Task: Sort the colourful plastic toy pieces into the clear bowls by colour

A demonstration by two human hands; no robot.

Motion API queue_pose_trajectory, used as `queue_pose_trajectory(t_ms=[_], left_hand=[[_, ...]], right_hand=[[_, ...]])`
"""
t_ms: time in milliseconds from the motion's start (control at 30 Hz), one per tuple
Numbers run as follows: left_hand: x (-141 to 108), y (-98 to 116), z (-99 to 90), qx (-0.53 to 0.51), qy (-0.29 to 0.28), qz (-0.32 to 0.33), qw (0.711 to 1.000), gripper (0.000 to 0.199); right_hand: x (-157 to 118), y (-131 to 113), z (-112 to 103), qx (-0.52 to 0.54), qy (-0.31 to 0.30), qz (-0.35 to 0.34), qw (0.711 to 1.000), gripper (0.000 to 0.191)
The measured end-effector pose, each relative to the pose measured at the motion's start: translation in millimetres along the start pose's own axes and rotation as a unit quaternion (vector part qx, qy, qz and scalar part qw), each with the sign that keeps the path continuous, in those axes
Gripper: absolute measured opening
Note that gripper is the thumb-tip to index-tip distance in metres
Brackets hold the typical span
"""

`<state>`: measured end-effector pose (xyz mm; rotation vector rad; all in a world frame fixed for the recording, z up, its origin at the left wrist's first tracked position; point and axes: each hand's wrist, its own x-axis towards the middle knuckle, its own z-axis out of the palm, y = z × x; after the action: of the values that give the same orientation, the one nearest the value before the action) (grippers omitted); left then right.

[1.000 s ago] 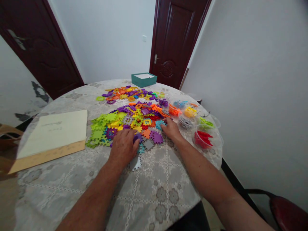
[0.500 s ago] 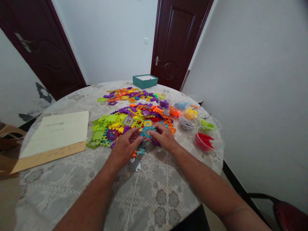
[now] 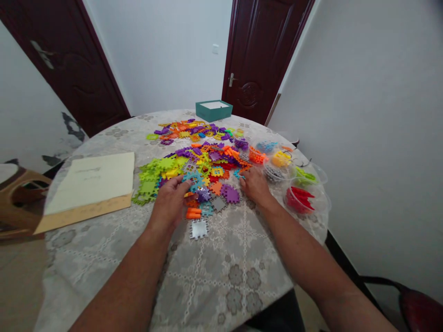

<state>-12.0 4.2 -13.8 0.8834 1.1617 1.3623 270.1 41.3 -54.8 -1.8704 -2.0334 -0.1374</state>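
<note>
Between the thumb and fingers of my left hand [image 3: 170, 198] is a blue toothed building tile [image 3: 194, 180], held up over the near edge of the pile. My right hand [image 3: 255, 186] is at the pile's right side, fingertips closed at a small blue piece [image 3: 238, 174] that is partly hidden by them. Loose tiles lie between the hands: a purple tile [image 3: 230, 193], a grey tile [image 3: 218, 203] and an orange tile [image 3: 216, 187]. Closer to me are orange peg-like pieces [image 3: 193, 213] and a clear tile [image 3: 199, 229]. Lime-green tiles [image 3: 148, 186] are heaped beyond my left hand.
Clear tubs of sorted pieces line the right side, among them a tub of red pieces [image 3: 299, 200] and one of yellow pieces [image 3: 281, 159]. A green box [image 3: 213, 111] stands at the far edge. Paper [image 3: 100, 177] lies at left on the patterned tablecloth [image 3: 221, 267].
My hands have moved apart. The blue tile, earlier between both hands, is now in my left hand alone, while my right hand has gone right to the pile's edge. The view has shifted slightly.
</note>
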Motion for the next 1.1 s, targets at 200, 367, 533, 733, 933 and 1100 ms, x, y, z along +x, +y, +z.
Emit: queue_pose_trajectory(t_ms=[200,367,533,733,933,1100], left_hand=[[3,-1,-2.7,-0.107,-0.026,-0.040,0.993,0.012],[3,-1,-3.7,-0.144,-0.022,-0.060,0.988,0.011],[3,-2,-2.5,-0.144,-0.031,-0.095,0.985,0.009],[-1,-2,0.5,-0.118,-0.062,-0.113,0.985,0.005],[-4,-2,-0.1,-0.113,-0.151,-0.131,0.973,0.028],[-8,-1,1.1,-0.067,-0.182,-0.113,0.975,0.041]], right_hand=[[4,-3,13,-0.035,-0.026,0.039,0.998,0.023],[0,-4,15,0.045,-0.001,-0.008,0.999,0.020],[-8,-18,0,0.227,0.077,-0.084,0.967,0.014],[-28,-62,-16,0.312,0.058,-0.205,0.926,0.015],[-35,-91,-8,0.270,0.038,-0.285,0.919,0.020],[-34,-91,-2,0.245,0.036,-0.315,0.916,0.033]])
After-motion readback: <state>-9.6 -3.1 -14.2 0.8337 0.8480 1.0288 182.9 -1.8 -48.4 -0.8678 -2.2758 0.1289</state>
